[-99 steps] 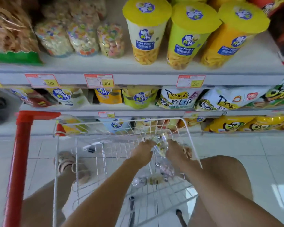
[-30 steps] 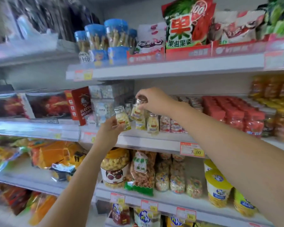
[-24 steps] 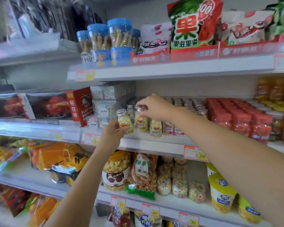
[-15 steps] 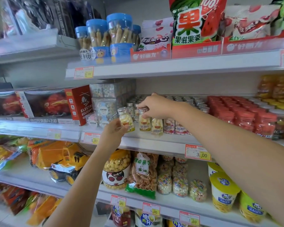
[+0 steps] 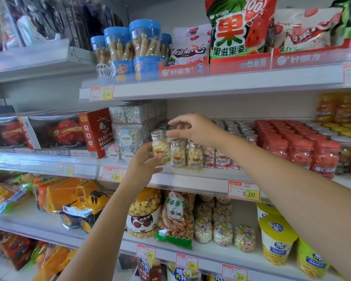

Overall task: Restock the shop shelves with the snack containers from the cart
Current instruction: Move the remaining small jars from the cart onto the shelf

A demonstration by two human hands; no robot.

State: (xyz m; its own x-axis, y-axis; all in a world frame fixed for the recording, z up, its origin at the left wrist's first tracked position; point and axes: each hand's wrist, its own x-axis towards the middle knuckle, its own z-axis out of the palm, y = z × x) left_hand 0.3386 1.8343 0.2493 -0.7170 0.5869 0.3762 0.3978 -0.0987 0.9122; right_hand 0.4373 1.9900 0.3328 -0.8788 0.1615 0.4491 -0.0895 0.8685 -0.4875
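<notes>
We hold one small bottle [image 5: 160, 148] in our left hand [image 5: 141, 167], thumb and fingers wrapped round the lower part of its clear body. It is upright, just above and to the right of the 3.80 price tag [image 5: 112, 175], at the front lip of the shelf [image 5: 190, 178]. We cannot tell whether its base has touched down yet.

Our right hand [image 5: 193, 129] hovers further right of that tag and higher. Its fingers are loosely curved and apart, and as far as we can see they hold nothing. Below it, the standing bottles [image 5: 195, 156] make a tight front row to the right of the tag.

We judge the bottle light and stiff, with a smooth, slightly slippery wall and a ribbed silver cap. Pale yellow and white sweets fill it. Whether it is glass or hard plastic we cannot say, so we treat it as breakable. It is tall for its narrow base, so a nudge could tip it into its neighbours. The surest hold is round the body at mid-height, or a pinch on the cap to lower it into a gap.

The bottle's small red label is too fine to read. To the left of the tag, the red box [image 5: 95, 131] reads "ELECTR… HELICOPT…". High up and to the right, the big bag [image 5: 237, 27] shows "100%" and "果滋果姿", and the red trays [image 5: 183, 68] carry "好丽友". Other tags read 8.90 [image 5: 101, 93] straight above and 3.00 [image 5: 244, 192] to the right.
</notes>
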